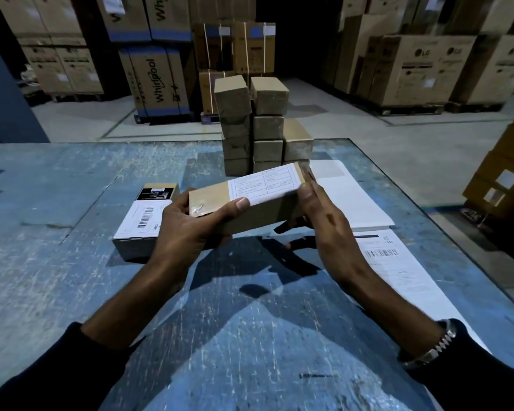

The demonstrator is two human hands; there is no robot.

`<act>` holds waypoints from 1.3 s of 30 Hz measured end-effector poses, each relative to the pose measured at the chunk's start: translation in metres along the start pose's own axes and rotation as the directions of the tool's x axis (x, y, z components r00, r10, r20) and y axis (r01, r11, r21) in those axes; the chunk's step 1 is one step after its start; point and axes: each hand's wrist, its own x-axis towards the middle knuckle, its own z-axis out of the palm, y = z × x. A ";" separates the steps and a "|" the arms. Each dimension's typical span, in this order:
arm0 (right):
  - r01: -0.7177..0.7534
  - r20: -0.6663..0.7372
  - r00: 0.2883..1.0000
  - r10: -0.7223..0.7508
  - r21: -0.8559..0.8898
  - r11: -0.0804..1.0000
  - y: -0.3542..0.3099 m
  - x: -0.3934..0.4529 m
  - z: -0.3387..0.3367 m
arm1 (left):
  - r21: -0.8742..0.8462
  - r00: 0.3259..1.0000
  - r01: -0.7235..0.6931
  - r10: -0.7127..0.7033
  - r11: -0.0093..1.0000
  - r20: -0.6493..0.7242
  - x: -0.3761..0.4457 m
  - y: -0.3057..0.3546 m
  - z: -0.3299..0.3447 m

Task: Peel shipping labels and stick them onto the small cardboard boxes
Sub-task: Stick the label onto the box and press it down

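Above scuffed blue table [57,262] — both hands' fingers around labelled box [250,212] — warehouse cartons [413,69] behind.

Held box [250,203] sits mid-tabletop [57,277] between left hand [187,229] and right hand [324,229], labelled box [143,223] left of it, box stack [258,126] behind, label sheets [383,232] right.

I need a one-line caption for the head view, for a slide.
Both hands, left hand and right hand, hold a small box with a label on top, above the blue table.
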 end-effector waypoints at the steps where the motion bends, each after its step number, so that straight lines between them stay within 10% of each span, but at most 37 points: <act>1: 0.013 -0.001 1.000 -0.013 -0.021 1.000 0.000 -0.001 0.000 | 0.027 1.000 -0.011 0.011 1.000 -0.003 0.000 -0.001 0.001; 21: -0.011 -0.009 1.000 0.009 -0.228 0.974 0.006 -0.007 0.011 | 0.415 0.933 -0.203 0.304 0.887 -0.193 -0.004 -0.012 0.011; 39: 0.019 -0.086 0.995 -0.042 -0.254 0.967 -0.005 -0.009 0.002 | 0.262 0.926 -0.358 0.377 0.896 -0.023 -0.007 -0.013 0.011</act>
